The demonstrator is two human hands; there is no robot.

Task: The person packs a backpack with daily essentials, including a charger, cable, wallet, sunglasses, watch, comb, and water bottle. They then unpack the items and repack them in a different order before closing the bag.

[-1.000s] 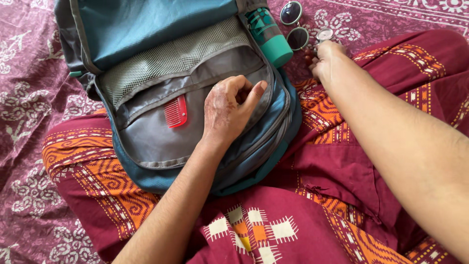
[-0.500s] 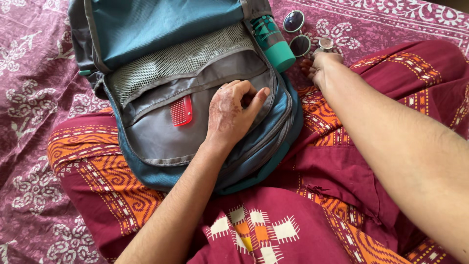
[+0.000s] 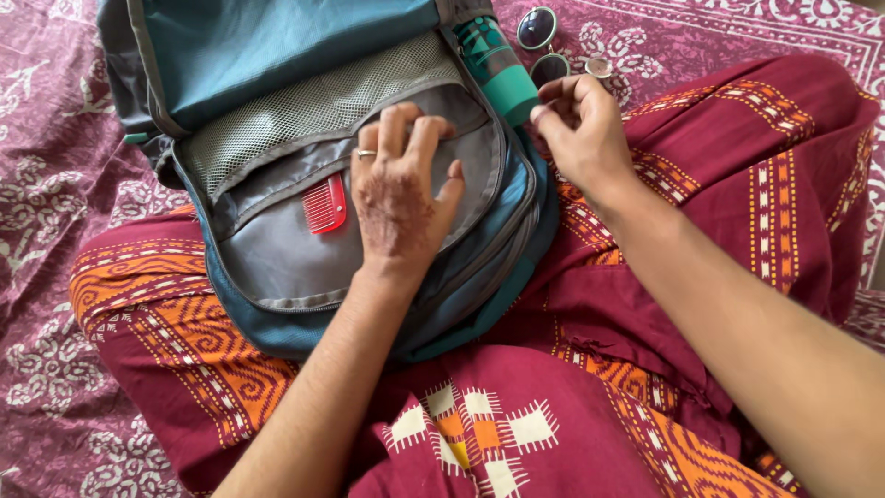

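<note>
Item, as I view it: open teal-and-grey backpack (image 3: 277,166) on the lap. Left hand (image 3: 398,198) lies flat on its grey inner pocket, fingers (image 3: 395,129) spread, tips at the pocket's mouth. Red comb (image 3: 324,204) sits in that pocket, just beside the hand. Right hand (image 3: 583,134) hovers beside the backpack's teal bottle (image 3: 498,66), fingers curled, thumb and forefinger pinched; I cannot tell on what. Sunglasses (image 3: 542,46) lie just beyond the backpack.
</note>
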